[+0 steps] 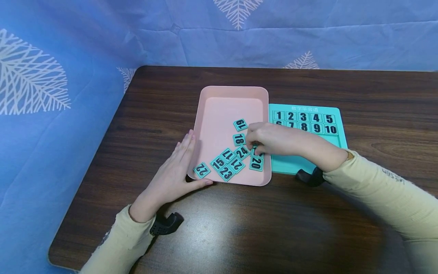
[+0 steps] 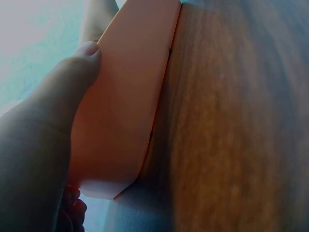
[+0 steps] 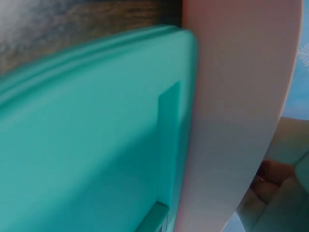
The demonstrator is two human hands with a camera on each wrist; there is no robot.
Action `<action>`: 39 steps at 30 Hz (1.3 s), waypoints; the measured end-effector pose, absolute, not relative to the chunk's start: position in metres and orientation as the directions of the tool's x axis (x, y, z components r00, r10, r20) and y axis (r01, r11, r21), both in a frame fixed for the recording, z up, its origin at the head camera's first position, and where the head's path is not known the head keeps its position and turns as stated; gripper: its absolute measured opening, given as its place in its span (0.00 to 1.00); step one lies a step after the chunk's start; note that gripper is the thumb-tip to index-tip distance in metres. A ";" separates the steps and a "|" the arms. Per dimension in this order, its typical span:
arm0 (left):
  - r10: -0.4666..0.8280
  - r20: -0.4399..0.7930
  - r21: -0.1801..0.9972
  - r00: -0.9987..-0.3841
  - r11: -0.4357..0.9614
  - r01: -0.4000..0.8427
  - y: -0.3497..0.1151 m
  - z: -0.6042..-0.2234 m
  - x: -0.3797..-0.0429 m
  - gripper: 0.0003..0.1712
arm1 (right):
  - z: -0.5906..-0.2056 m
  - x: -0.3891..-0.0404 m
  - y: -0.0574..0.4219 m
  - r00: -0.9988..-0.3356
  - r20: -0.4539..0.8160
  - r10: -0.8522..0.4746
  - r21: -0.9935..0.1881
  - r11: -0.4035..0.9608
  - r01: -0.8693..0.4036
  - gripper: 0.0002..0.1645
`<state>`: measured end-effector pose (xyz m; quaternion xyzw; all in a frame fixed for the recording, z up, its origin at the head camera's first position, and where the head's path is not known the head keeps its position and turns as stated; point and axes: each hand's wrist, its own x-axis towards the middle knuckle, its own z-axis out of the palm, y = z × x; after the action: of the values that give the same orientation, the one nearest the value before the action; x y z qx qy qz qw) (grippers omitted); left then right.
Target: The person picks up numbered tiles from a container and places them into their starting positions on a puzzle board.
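Note:
A pink tray [image 1: 234, 106] holds several teal number tiles, among them 22 [image 1: 202, 170], 23 [image 1: 226, 173], 24 [image 1: 242, 152], 18 [image 1: 239, 139], 19 [image 1: 240, 125] and 20 [image 1: 256, 163]. My left hand [image 1: 172, 177] lies against the tray's near left corner, fingers straight along its left side and thumb on the front rim. Over the tray's right part, my right hand [image 1: 273, 139] curls its fingers down and pinches a number tile just above the 20; that tile is mostly hidden. The teal number board [image 1: 287, 163] adjoins the tray's right side, partly under the right forearm.
On the board, the top rows show tiles 1 [image 1: 278, 115] to 10 [image 1: 330, 129]; its lower part is bare where visible. Everything stands on a dark wooden table [image 1: 219, 228]. A blue cloth [image 1: 171, 34] with white leaf prints hangs behind and at the left.

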<state>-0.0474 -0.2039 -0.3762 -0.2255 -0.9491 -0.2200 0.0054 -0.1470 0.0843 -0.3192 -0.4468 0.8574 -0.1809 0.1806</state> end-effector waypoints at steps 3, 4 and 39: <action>0.425 0.110 0.415 -0.898 0.802 0.430 -0.204 -0.376 -0.048 0.67 | -0.318 -0.147 0.084 -0.537 -0.144 -0.831 -0.475 0.534 -0.699 0.09; 0.425 0.111 0.415 -0.898 0.802 0.430 -0.204 -0.376 -0.048 0.67 | -0.318 -0.147 0.084 -0.536 -0.143 -0.832 -0.477 0.533 -0.699 0.09; 0.412 0.096 0.426 -0.906 0.806 0.412 -0.204 -0.376 -0.047 0.67 | -0.282 -0.139 0.149 -0.728 -0.038 -0.685 -0.475 0.653 -0.590 0.11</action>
<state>-0.0471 -0.2040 -0.3762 -0.2169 -0.9502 -0.2240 -0.0005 -0.1391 0.1489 -0.2819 -0.3529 0.9028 -0.2210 0.1075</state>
